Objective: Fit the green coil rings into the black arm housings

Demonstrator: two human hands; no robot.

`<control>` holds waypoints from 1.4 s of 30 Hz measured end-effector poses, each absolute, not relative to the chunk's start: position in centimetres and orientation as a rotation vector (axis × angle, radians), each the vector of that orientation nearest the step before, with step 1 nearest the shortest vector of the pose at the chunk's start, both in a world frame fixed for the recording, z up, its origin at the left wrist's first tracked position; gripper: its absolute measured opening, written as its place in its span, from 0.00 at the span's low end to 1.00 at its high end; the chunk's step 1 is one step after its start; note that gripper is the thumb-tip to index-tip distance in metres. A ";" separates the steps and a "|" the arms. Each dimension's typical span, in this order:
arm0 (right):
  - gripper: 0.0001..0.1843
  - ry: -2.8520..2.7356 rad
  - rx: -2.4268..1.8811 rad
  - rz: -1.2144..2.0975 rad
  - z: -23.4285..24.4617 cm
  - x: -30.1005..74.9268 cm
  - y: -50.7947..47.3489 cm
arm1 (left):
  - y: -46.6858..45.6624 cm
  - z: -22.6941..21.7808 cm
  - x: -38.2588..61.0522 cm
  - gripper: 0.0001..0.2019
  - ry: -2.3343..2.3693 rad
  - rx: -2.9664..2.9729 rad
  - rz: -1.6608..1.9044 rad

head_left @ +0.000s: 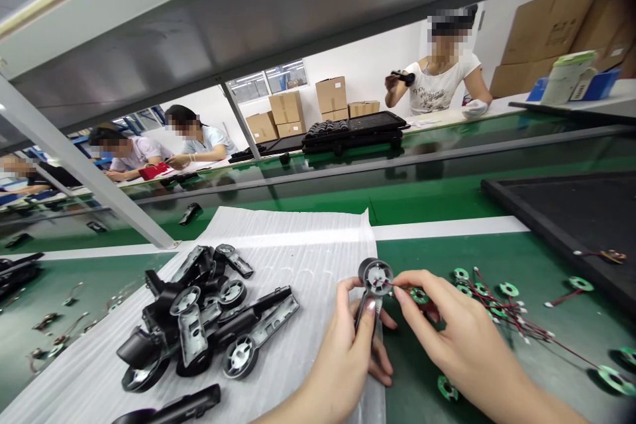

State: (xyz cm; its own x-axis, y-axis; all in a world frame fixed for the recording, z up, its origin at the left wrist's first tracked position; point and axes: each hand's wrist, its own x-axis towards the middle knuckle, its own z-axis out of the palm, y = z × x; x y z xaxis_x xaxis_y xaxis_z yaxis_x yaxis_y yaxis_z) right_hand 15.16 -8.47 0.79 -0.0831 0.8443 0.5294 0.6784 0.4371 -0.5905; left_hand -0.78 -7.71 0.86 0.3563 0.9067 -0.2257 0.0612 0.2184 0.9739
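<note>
While a worker's left hand (345, 344) grips a black plastic arm with a round hub (375, 276) just above a green conveyor belt (447, 258), the right hand (462, 324) pinches a thin red wire (386, 284) between finger and thumb at the hub. Green ring circuit boards (507, 289) with red leads lie on the belt, beside a white foam sheet (298, 238) heaped with similar black parts (199, 318).
</note>
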 end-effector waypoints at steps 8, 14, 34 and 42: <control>0.12 -1.984 -1.242 -0.030 0.9 15.5 -8.0 | -7.7 0.8 -0.8 0.16 1.043 1.231 0.697; 0.12 -2.056 -1.273 0.010 0.7 15.7 -7.9 | -7.6 0.9 -0.9 0.15 1.070 1.242 0.643; 0.08 -1.965 -1.337 0.300 0.2 15.4 -7.8 | -7.1 1.9 -1.2 0.19 1.066 1.159 0.479; 0.11 -2.167 -1.264 -0.016 -0.1 14.8 -7.7 | -6.9 2.1 -1.2 0.14 1.022 1.087 0.447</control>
State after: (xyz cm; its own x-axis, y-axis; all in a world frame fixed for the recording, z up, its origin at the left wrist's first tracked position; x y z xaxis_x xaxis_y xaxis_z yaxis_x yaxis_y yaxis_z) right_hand 14.78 -7.74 -0.11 -0.3476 0.7826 0.5165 0.7900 0.5411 -0.2883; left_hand -1.16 -6.91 2.07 0.4940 0.7389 -0.4582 0.1646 0.4380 0.8838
